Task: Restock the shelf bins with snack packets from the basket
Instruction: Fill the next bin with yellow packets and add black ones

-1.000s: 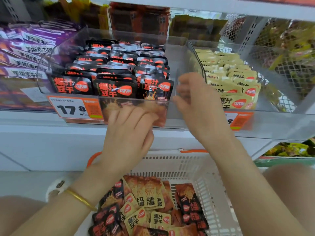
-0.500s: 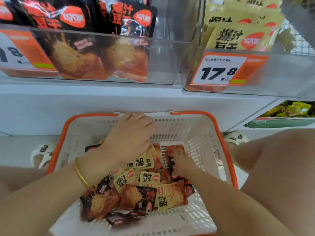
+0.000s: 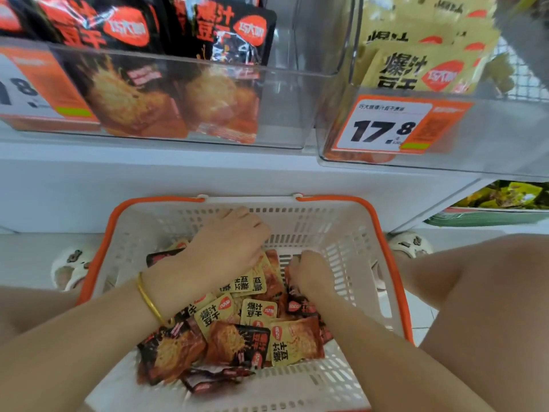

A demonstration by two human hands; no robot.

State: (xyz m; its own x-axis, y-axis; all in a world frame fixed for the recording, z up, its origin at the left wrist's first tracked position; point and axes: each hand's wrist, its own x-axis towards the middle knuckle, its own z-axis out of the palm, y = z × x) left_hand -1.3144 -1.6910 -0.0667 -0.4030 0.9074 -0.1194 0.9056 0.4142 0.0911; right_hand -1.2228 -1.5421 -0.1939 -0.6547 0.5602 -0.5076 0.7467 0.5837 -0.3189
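Note:
A white basket with an orange rim (image 3: 335, 199) stands on the floor below the shelf and holds a heap of yellow snack packets (image 3: 258, 312) and black snack packets (image 3: 169, 352). My left hand (image 3: 228, 242), with a gold bangle at the wrist, reaches into the far side of the heap, its fingers curled down over yellow packets. My right hand (image 3: 309, 272) is beside it, fingers curled into the dark packets at the right; the fingertips of both hands are hidden. Above, a clear bin (image 3: 282, 108) holds black packets and a second clear bin (image 3: 505, 129) holds yellow packets.
A white shelf edge (image 3: 208, 173) runs just above the basket. Orange price tags (image 3: 383, 129) reading 17.8 are stuck on the bin fronts. My knee (image 3: 475, 292) is to the right of the basket, and sandalled feet (image 3: 71, 266) flank it. Green packets (image 3: 502, 197) lie on a lower shelf.
Both hands came down from the front of the black-packet bin into the basket, and the view tilted down. In the last half second my right hand pushed farther into the pile.

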